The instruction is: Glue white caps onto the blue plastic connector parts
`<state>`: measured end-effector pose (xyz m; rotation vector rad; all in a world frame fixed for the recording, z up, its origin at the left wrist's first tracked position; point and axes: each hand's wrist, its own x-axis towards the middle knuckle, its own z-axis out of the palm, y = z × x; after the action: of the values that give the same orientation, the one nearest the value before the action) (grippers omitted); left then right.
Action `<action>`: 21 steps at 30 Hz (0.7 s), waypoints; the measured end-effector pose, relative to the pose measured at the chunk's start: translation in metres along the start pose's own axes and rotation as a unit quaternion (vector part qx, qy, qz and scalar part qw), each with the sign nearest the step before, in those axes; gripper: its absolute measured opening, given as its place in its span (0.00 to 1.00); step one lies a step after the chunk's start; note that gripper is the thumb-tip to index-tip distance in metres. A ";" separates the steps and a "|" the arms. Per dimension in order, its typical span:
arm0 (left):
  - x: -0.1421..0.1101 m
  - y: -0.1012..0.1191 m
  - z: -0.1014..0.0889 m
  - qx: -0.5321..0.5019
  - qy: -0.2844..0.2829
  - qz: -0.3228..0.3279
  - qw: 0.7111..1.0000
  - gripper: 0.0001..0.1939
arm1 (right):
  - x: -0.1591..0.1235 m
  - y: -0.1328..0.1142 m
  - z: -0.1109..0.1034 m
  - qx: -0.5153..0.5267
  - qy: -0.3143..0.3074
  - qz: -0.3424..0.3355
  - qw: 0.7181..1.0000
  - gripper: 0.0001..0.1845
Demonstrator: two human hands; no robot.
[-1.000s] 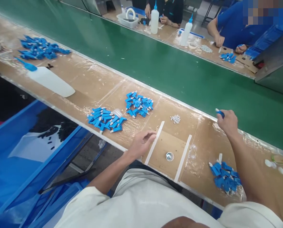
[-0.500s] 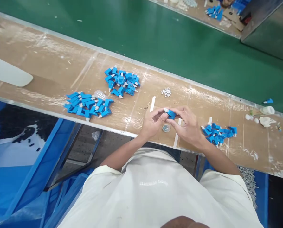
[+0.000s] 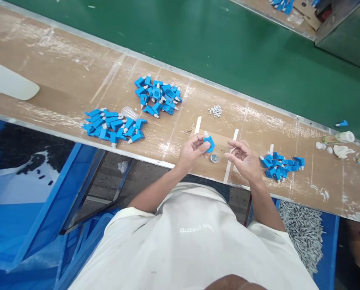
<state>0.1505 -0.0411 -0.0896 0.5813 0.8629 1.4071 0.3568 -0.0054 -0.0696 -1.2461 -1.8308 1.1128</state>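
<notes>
My left hand [image 3: 193,150] pinches a small blue plastic connector with a white tip [image 3: 209,142] just above the brown bench. My right hand [image 3: 243,159] hovers a little to the right, fingers curled in a loose pinch, and I cannot make out anything in them. Between the hands a small round clear dish [image 3: 215,157] lies on the bench, framed by two white tape strips [image 3: 234,137]. A pile of blue connectors [image 3: 281,166] lies just right of my right hand.
Two more piles of blue connectors [image 3: 158,95] [image 3: 113,125] lie to the left, with tiny white parts [image 3: 215,110] near the green conveyor belt [image 3: 198,44]. A white bottle [image 3: 10,82] lies far left. Blue bins [image 3: 31,209] stand below the bench edge.
The hands met over the dish holding one blue connector together, then parted; the connector stayed in my left hand and my right hand drew away to the right.
</notes>
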 end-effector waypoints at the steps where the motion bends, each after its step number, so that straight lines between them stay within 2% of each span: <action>1: 0.001 0.000 -0.003 -0.022 0.004 -0.021 1.000 0.26 | -0.001 0.005 0.001 -0.013 0.001 0.019 1.000 0.27; 4: 0.003 -0.002 -0.011 -0.078 -0.001 -0.095 0.992 0.25 | -0.003 0.017 0.010 -0.013 -0.015 0.045 0.999 0.24; 8: 0.004 -0.003 -0.015 -0.124 0.001 -0.162 0.979 0.17 | -0.002 0.022 0.023 -0.008 -0.002 0.029 1.000 0.19; 14: 0.003 0.000 -0.018 -0.157 0.027 -0.193 0.968 0.09 | 0.002 0.021 0.026 -0.037 0.012 -0.024 0.999 0.12; 21: 0.002 0.002 -0.023 -0.153 0.019 -0.200 0.968 0.11 | -0.004 0.012 0.018 -0.090 0.015 -0.102 0.991 0.10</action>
<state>0.1302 -0.0422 -0.1017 0.1324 0.7251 1.1519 0.3475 -0.0122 -0.0878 -1.1378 -2.0199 0.8278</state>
